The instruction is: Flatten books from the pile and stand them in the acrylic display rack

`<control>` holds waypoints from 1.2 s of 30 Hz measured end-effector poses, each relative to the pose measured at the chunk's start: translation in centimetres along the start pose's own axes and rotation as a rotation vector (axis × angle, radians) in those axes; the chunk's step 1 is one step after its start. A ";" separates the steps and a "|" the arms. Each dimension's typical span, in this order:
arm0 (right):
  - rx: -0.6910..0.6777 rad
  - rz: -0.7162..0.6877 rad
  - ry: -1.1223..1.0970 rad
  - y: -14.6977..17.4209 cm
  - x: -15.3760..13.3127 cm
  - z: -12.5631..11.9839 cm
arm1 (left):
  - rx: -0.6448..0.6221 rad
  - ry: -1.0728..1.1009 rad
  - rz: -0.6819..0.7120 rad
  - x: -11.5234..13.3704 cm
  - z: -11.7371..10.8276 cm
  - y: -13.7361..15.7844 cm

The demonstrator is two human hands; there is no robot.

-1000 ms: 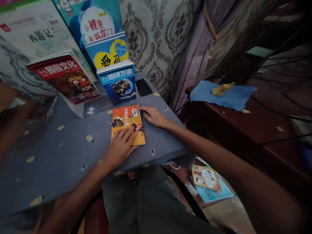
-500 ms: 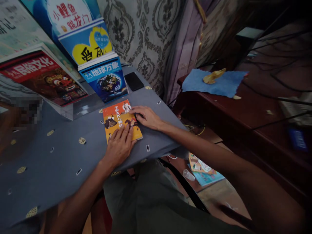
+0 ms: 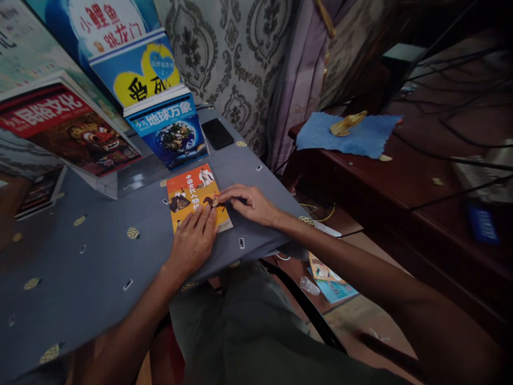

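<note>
A small orange and yellow book [image 3: 197, 188] with Chinese characters and painted figures on its cover lies closed on the grey tablecloth [image 3: 104, 267]. My left hand [image 3: 194, 238] rests flat on the lower part of the cover, fingers stretched out, hiding the end of the title. From the right, my right hand [image 3: 250, 204] reaches over the book's edge. Its index finger is extended to the horse picture, and the other fingers are partly bent with nothing in them. Whether the fingertip presses on the cover I cannot tell.
Behind the book, a blue book with a globe [image 3: 176, 136] and a red-topped book [image 3: 80, 125] lean on clear stands. A black phone [image 3: 217, 133] lies near the wall. At right, a dark wooden table [image 3: 404, 182] bears a blue cloth [image 3: 316, 133] and cables.
My right hand has moved down and slightly right, its fingertip going from the white figure near the cover's top to the horse picture. My left hand stays on the book.
</note>
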State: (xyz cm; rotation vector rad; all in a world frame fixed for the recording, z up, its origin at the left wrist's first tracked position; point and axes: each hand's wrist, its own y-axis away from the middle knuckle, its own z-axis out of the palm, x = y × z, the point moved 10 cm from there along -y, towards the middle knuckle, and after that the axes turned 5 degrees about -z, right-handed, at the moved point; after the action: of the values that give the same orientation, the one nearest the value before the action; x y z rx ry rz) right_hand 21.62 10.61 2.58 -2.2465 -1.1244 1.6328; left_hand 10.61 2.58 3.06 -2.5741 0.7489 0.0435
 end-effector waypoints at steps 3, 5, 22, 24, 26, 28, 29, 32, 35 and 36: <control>-0.008 0.031 0.021 0.4 -0.3 0.0 | -0.003 0.012 -0.004 0.0 0.0 0.0; -0.019 0.044 0.034 0.5 -0.6 0.0 | -0.019 0.039 -0.017 -0.2 0.2 0.1; -0.045 -0.101 0.170 3.0 -3.5 0.7 | -0.063 0.073 -0.042 -0.2 0.4 0.3; -0.049 -0.152 0.233 4.1 -4.5 1.1 | -0.083 0.074 -0.023 0.0 0.3 0.5; -0.044 -0.198 0.295 5.3 -5.2 1.6 | -0.108 0.082 0.004 0.2 0.1 0.6; -0.031 -0.229 0.353 6.3 -5.7 2.0 | -0.119 0.088 0.020 0.4 0.0 0.7; -0.025 -0.240 0.380 6.6 -5.8 2.2 | -0.121 0.090 0.018 0.5 0.0 0.7; -0.027 -0.244 0.436 6.9 -5.6 2.6 | -0.129 0.106 -0.006 0.5 0.1 0.7; -0.036 -0.223 0.453 6.9 -5.3 2.7 | -0.138 0.121 -0.018 0.5 0.3 0.8; -0.033 -0.230 0.458 6.9 -5.3 2.6 | -0.135 0.121 -0.011 0.5 0.3 0.8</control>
State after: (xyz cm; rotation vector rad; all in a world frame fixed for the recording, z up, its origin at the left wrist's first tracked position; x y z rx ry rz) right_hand 21.98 1.52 2.04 -2.2452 -1.2254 0.9534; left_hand 10.62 1.82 2.38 -2.7284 0.8007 -0.0679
